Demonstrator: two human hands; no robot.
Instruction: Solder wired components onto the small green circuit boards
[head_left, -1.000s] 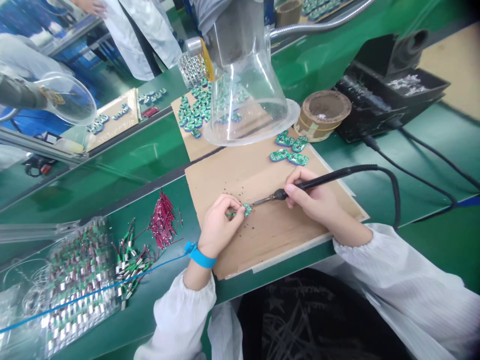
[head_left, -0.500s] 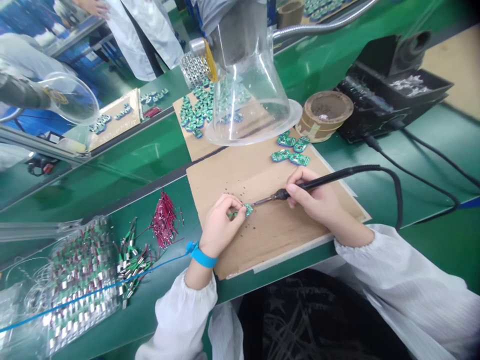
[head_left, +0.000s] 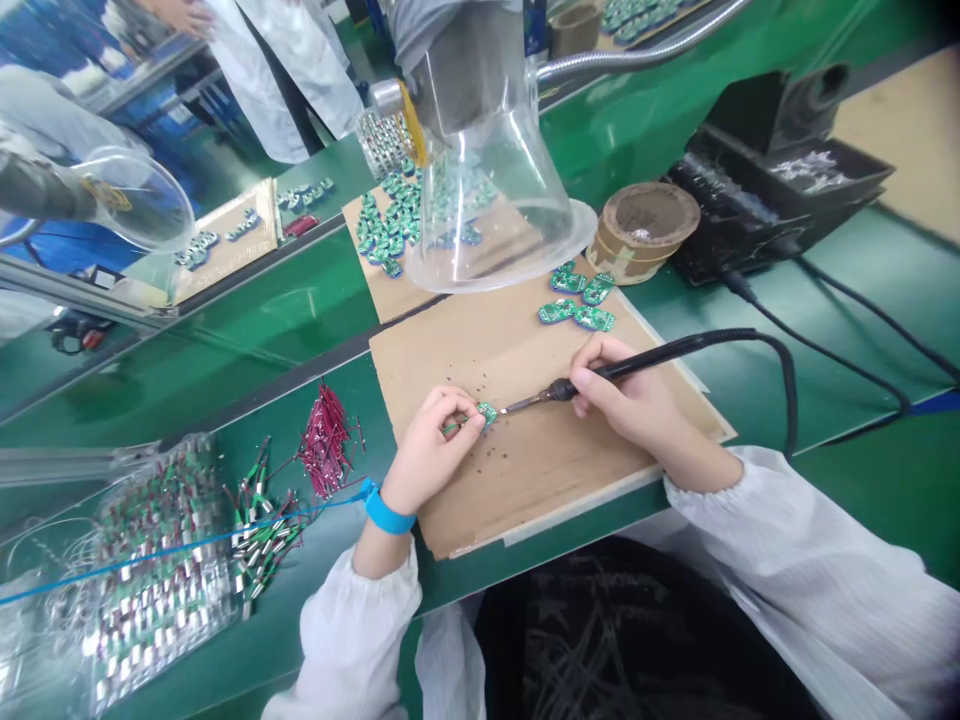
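The fingers [head_left: 450,405] of the left hand [head_left: 424,455] stay closed on a small green circuit board [head_left: 487,412], holding it over a cardboard sheet [head_left: 525,480] on the green surface [head_left: 315,340]. The right hand [head_left: 626,395] keeps its grip on a soldering iron [head_left: 637,358], and little has shifted: the iron's tip [head_left: 525,405] remains just beside the board. Similar boards [head_left: 577,315] lie further up the cardboard, with red wires [head_left: 326,440] off to the left.
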